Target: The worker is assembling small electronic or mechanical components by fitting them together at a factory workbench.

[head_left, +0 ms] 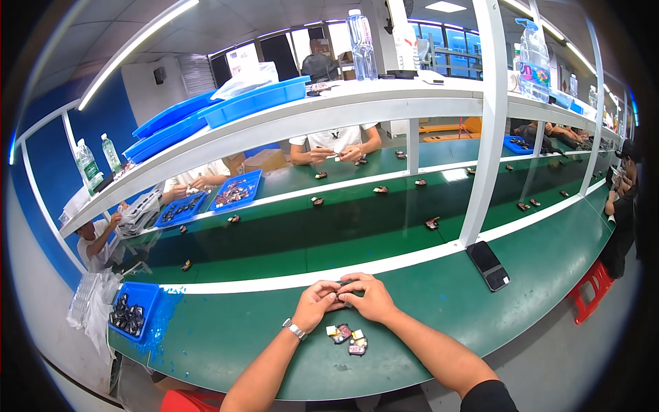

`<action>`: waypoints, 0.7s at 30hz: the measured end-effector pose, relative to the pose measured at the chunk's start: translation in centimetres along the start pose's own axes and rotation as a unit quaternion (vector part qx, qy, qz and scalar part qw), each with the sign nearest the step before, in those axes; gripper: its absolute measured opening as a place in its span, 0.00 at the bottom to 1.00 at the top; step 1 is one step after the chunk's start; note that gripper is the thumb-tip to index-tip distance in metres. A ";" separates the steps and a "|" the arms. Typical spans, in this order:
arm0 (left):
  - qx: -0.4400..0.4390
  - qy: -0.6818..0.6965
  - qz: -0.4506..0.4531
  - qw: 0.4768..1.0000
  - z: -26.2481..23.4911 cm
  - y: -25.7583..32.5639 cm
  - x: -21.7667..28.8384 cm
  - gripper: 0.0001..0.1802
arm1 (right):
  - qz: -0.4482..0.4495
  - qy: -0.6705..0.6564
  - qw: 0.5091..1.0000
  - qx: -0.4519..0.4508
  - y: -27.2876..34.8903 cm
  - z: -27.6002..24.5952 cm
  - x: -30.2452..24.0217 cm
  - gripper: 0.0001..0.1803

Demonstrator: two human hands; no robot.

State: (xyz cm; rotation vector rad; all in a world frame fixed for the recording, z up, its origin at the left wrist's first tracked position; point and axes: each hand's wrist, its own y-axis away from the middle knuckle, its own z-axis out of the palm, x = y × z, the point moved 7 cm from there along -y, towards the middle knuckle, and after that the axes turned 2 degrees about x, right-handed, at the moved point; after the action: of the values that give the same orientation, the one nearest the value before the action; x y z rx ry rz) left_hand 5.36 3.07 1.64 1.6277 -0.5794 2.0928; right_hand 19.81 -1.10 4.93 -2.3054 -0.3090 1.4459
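My left hand (316, 303), with a metal watch on its wrist, and my right hand (367, 299) meet over the green bench. Their fingers are closed around a small dark part (338, 296), mostly hidden between them, so its kind does not show. Just below my hands, two small electronic assemblies (338, 333) lie on the bench, dark-edged with white blocks, yellow pieces and reddish boards. They lie close together, the nearer one (357, 345) slightly to the right.
A blue tray of black parts (129, 316) sits at the bench's left end beside blue scraps. A black phone (488, 265) lies to the right. Beyond the white rail, a green conveyor (343, 237) carries scattered assemblies. White posts (484, 137) hold a shelf overhead. Co-workers sit across.
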 end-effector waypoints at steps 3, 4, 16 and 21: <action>0.003 0.008 -0.005 1.000 0.5 0.1 0.3 0.16 | 0.097 -0.098 0.990 -0.029 0.1 1.0 1.8 0.09; 0.003 0.007 -0.004 1.000 0.4 0.1 0.4 0.16 | 0.097 -0.098 0.990 -0.029 0.1 1.0 1.7 0.09; 0.004 0.006 0.006 1.000 0.3 0.1 0.2 0.15 | -0.033 0.053 0.998 0.007 0.4 0.1 -1.2 0.09; 0.019 -0.016 0.015 1.000 0.0 0.2 0.2 0.15 | -0.048 0.044 0.998 0.017 0.4 0.0 -1.8 0.08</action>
State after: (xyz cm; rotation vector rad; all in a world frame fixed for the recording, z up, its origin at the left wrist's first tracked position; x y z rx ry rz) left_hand 5.23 2.95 1.83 1.6853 -0.5818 2.1144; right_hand 18.99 -2.14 6.23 -2.2852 -0.3617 1.2904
